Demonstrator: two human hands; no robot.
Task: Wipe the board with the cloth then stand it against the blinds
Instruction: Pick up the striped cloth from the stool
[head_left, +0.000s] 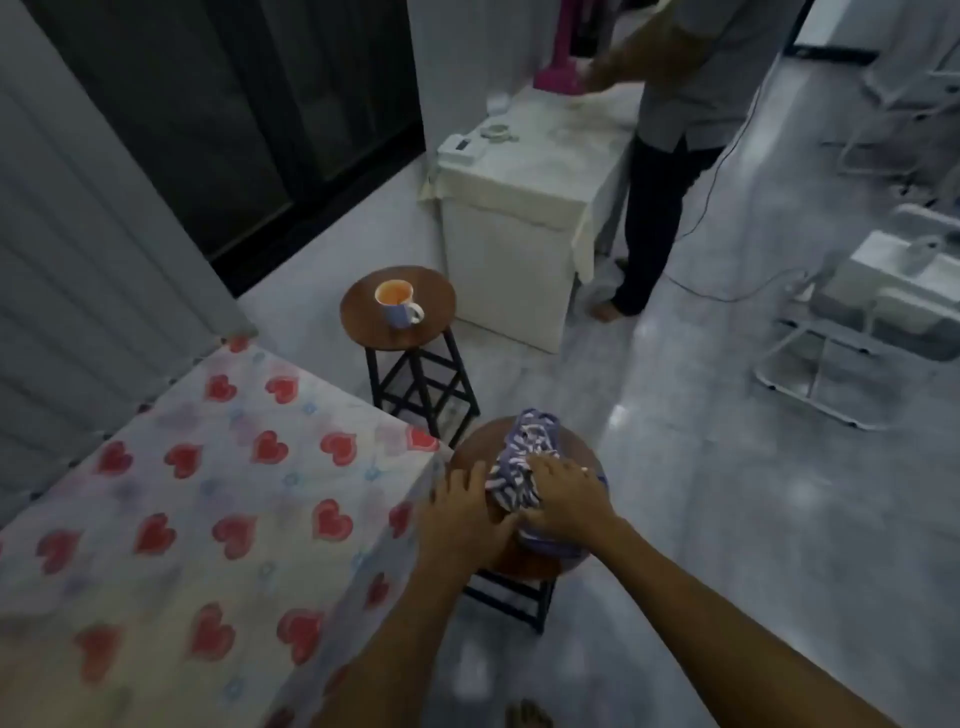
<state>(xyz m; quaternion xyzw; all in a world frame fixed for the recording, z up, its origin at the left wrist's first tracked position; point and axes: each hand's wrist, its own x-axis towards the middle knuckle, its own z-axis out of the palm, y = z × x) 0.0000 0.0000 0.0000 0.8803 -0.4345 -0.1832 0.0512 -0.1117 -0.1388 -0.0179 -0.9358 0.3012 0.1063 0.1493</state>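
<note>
1. Both hands were down on the near round stool (470, 462). Left hand (465, 512) lay flat with fingers spread on the wooden seat, gripping nothing. Right hand (563, 496) pressed down on a bunched purple-and-white striped cloth (524, 449), fingers curled into the fabric.
2. Cloth sat heaped on top of that stool, and a bluish edge (540, 543) peeked out under the right hand. Couldn't tell if that was the board or more cloth.
3. Just left of the stool was a table under a heart-print cover (208, 509), its corner almost touching the seat.
4. A bare foot (527, 714) showed at the bottom edge.
5. Further back stood a 2nd stool (397, 306) with a mug (397, 306) on it, orange inside.
6. Grey blinds (78, 260) ran along the left wall, with a dark window (234, 114) beyond them.
7. Farthest off, another person (670, 171) stood at a white cabinet (519, 218), reaching toward something pink (558, 78).
</note>
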